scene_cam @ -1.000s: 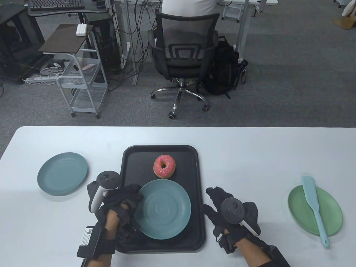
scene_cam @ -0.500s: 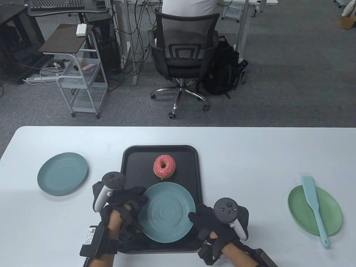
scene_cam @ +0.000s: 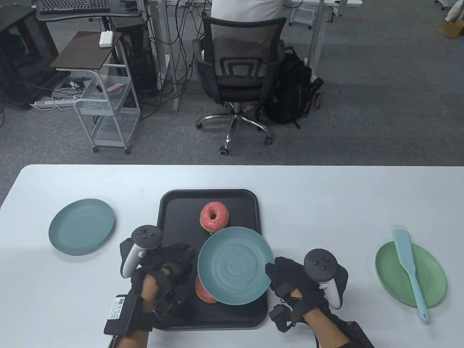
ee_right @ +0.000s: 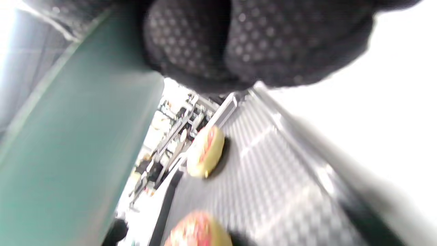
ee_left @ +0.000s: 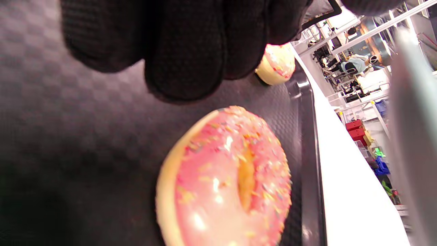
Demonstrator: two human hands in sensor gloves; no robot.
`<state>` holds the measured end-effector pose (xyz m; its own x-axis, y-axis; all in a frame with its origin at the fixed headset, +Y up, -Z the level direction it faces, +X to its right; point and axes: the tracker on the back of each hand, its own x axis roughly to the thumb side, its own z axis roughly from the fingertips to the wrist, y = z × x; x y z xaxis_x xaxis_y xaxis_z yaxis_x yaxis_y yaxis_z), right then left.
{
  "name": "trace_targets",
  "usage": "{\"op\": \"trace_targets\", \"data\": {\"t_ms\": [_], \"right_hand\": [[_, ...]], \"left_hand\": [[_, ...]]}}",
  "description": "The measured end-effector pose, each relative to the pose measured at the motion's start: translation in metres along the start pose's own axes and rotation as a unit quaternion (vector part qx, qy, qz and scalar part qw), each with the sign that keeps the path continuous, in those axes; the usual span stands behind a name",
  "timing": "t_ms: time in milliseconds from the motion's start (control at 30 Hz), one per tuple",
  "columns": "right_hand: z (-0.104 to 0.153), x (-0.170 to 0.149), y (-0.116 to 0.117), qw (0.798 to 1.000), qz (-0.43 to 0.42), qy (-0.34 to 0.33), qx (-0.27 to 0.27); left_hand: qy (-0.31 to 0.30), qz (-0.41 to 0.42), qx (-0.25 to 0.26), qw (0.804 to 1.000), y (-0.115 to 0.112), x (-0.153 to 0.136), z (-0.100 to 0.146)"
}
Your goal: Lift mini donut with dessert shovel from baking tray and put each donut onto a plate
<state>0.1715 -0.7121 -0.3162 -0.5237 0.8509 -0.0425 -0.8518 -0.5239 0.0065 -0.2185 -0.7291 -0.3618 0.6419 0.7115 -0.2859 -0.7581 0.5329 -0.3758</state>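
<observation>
Above the tray point(scene_cam: 170, 203), teal plate point(scene_cam: 235, 265) now raised — right grip point(scene_cam: 293, 286) clamped on it, left grip point(scene_cam: 170, 268) slack — donut point(scene_cam: 203, 290) uncovered.

A raised plate point(scene_cam: 235, 265) covers the near donut point(scene_cam: 203, 290) from above and overlaps the far donut's point(scene_cam: 214, 216) six o'clock edge; the tray point(scene_cam: 174, 210) is bare towards ten o'clock.
</observation>
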Motion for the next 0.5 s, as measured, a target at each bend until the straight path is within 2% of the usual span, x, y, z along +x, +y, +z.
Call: {"op": "trace_targets", "data": {"t_ms": [100,167,267,500], "right_hand": [[-0.008,-0.012,-0.021,0.999,-0.019,0.022,-0.038],[-0.014,-0.02,-0.033,0.998,-0.028,0.041,-0.044],[-0.021,-0.035,-0.05,0.994,-0.043,0.066,-0.075],[-0.025,-0.066,-0.081,0.979,-0.072,0.127,-0.142]], "left_hand": [[0.016,-0.027,0.044,0.999,0.013,-0.006,0.003],[0.032,-0.061,0.07,0.995,0.02,-0.009,0.007],[0.025,-0.129,0.124,0.983,0.03,-0.016,0.02],[0.017,-0.189,0.211,0.959,0.016,-0.043,0.025]]}}
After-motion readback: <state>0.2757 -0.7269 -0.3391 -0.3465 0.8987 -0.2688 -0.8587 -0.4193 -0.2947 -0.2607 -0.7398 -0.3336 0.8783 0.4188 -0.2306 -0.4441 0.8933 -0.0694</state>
